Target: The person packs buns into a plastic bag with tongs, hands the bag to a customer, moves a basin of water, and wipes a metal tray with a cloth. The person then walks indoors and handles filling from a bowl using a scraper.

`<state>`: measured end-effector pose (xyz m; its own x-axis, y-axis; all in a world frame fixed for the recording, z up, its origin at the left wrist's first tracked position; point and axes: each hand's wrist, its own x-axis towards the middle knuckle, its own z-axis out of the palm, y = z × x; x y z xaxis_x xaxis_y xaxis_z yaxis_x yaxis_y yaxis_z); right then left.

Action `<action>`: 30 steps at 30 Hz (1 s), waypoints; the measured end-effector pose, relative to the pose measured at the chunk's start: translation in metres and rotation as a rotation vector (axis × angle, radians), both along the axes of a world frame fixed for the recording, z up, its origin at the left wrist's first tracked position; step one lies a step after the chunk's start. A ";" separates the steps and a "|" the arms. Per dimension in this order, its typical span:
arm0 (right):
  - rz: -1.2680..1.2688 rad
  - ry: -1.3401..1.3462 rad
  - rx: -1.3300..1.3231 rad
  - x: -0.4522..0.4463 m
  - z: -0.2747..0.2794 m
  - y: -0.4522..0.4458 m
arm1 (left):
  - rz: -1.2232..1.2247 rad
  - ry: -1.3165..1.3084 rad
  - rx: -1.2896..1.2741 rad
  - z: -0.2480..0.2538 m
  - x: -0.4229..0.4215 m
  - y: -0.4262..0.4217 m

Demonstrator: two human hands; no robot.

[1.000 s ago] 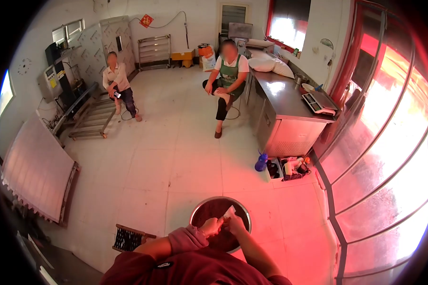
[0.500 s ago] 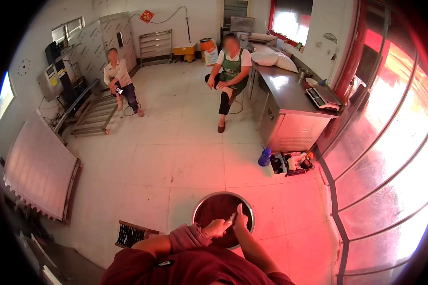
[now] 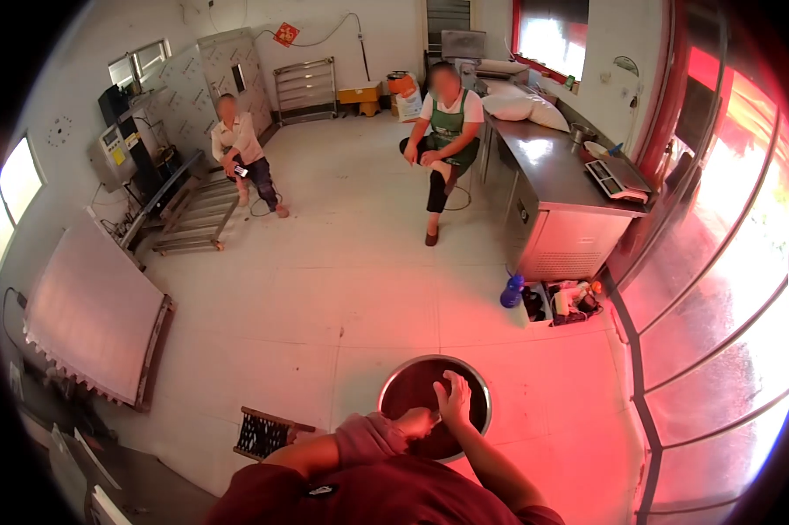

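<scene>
A round metal basin (image 3: 486, 404) with dark reddish contents stands on the floor right in front of me. My left hand (image 3: 415, 423) is above it with fingers closed; a small pale thing shows at the fingertips, too small to name. Close by on the right, my right hand (image 3: 453, 401) is raised over the basin, its fingers apart and slightly bent. I see nothing held in it. A bunched pinkish sleeve (image 3: 370, 439) covers my left forearm.
A folding stool (image 3: 268, 432) stands left of the basin. Ahead sit a person in a green apron (image 3: 447, 122) and another in a light shirt (image 3: 237, 136). A steel counter (image 3: 578, 227), blue bottle (image 3: 512, 291) and box of items (image 3: 574, 302) are at right.
My right hand has come away from my left and its fingers have spread upward. The whole view has shifted, so the room sits further right.
</scene>
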<state>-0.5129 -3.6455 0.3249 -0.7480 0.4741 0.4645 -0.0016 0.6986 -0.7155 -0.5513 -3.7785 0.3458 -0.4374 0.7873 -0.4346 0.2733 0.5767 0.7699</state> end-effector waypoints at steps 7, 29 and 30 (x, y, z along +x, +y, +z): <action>-0.075 -0.098 -0.001 0.003 -0.024 -0.002 | -0.146 0.148 0.133 0.034 0.018 0.001; -0.092 -0.018 0.098 -0.006 -0.030 0.008 | 0.241 -0.337 -0.020 -0.022 0.011 -0.016; -0.037 -0.012 0.160 -0.003 -0.011 -0.006 | 0.254 -0.343 -0.050 -0.024 0.012 -0.013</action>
